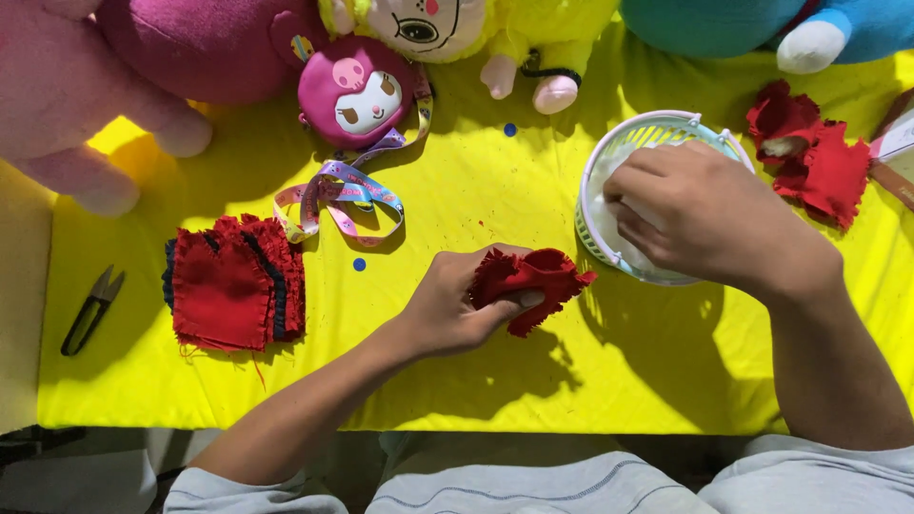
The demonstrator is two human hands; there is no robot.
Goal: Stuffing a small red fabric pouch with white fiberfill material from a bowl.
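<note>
Right hand [705,214] over white basket [609,152] — fingertips, contents hidden.

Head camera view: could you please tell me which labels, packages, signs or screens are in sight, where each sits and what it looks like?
Printed ribbon: a looped strap in pastel colours, lying on the yellow cloth below the pink plush pouch.
Paper tag: a small pale slip with a pink edge, at the far right border, partly cut off.
No packages, signs or screens.

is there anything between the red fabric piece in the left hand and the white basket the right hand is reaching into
Nothing visible. Only bare yellow cloth lies between the red fabric piece in the left hand and the white basket. The right hand covers the basket's opening.
</note>
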